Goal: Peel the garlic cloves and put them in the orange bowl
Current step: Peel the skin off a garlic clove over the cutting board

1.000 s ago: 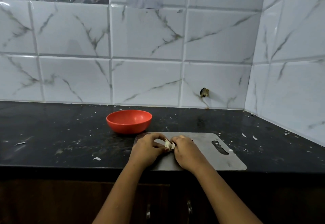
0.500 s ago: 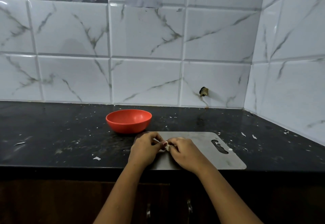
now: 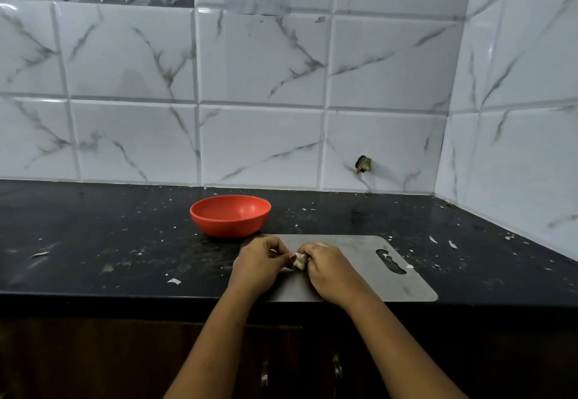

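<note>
A small white garlic piece (image 3: 299, 261) sits between my two hands, just above the grey cutting board (image 3: 362, 261). My left hand (image 3: 261, 264) pinches it from the left with curled fingers. My right hand (image 3: 328, 268) grips it from the right, covering most of it. The orange bowl (image 3: 230, 215) stands on the black counter just behind my left hand; nothing shows inside it from here.
Bits of white garlic skin (image 3: 174, 280) lie scattered over the black counter (image 3: 93, 242) and around the board's handle slot (image 3: 391, 261). Tiled walls close the back and right side. Dark cabinet doors run below the counter's front edge.
Both hands stay over the board's left part, fingers working the garlic closer together; less of the white garlic shows now than a second ago.
</note>
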Tool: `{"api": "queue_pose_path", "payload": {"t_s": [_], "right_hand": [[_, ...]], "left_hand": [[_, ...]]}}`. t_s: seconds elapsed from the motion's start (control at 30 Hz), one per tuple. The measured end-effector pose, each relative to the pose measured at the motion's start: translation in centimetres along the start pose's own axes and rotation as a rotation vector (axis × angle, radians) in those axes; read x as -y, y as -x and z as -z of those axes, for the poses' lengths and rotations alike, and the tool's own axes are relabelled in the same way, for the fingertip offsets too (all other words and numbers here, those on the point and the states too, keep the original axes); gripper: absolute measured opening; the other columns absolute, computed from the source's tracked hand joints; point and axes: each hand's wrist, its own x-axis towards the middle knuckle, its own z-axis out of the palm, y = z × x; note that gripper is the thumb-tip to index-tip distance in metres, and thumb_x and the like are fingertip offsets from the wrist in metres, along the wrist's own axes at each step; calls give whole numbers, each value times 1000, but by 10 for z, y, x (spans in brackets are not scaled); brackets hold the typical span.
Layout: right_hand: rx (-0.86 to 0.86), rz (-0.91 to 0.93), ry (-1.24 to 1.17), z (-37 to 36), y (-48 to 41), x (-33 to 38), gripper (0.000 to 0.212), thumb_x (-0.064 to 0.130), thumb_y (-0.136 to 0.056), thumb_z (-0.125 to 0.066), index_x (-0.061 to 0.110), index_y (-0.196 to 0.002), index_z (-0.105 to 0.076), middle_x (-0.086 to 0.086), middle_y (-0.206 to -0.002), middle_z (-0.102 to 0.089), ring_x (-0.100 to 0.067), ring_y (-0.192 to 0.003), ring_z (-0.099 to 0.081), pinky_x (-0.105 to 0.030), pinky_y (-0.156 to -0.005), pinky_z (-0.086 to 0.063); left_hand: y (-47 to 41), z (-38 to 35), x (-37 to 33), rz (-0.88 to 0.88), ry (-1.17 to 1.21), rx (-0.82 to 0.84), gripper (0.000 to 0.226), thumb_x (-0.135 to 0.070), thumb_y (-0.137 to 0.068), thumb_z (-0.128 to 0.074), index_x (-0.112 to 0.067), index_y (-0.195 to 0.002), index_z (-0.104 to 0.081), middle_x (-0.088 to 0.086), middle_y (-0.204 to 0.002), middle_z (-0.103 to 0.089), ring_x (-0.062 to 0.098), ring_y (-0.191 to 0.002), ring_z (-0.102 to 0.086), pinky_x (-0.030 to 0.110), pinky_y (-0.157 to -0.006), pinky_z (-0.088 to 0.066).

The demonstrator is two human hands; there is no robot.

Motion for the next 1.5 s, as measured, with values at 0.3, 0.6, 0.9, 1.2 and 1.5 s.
{"api": "queue_pose_path", "payload": {"t_s": [0.3, 0.6, 0.9, 1.2, 1.5], "right_hand": [[25, 34, -6, -1, 0, -5, 23, 25, -95, -49, 19, -108, -66, -3, -105, -66, -20, -100, -57, -35, -87, -48], [-74, -60, 6, -4, -4, -9, 35, 1, -89, -43, 17, -108, -69, -9, -110, -65, -25, -107, -55, -32, -91, -46], [-62, -47, -25, -5, -4, -11, 28, 15, -95, -44, 22, -109, -67, -2, -112, -64, -19, -110, -51, -28, -96, -33], [-18, -8, -219, 8, -5, 2, 18, 23, -92, -61, 16, -102, -74, 4, -91, -67, -7, -69, -61, -17, -64, -48], [-3, -56, -299, 2, -7, 2, 20, 15, -95, -56, 14, -104, -73, 0, -91, -71, -9, -83, -63, -15, -70, -47]], "left_hand": [[1, 1, -1, 26, 23, -2, 13, -33, -76, -73, -27, -68, -65, -13, -68, -72, 8, -77, -68, 42, -87, -51], [4, 2, -4, 43, 63, -14, 11, -27, -76, -75, -26, -68, -68, -8, -67, -71, 10, -76, -68, 43, -85, -52], [4, 1, -4, 30, 85, -30, 12, -24, -77, -75, -25, -68, -67, -8, -66, -71, 10, -71, -66, 36, -76, -51], [8, 5, -8, -17, 206, 0, 14, -10, -80, -71, -23, -84, -71, -2, -75, -73, 18, -72, -68, 35, -69, -51], [7, 5, -8, -49, 180, 11, 27, -18, -69, -82, -27, -92, -72, -7, -79, -72, 5, -76, -66, 17, -74, -51]]}}
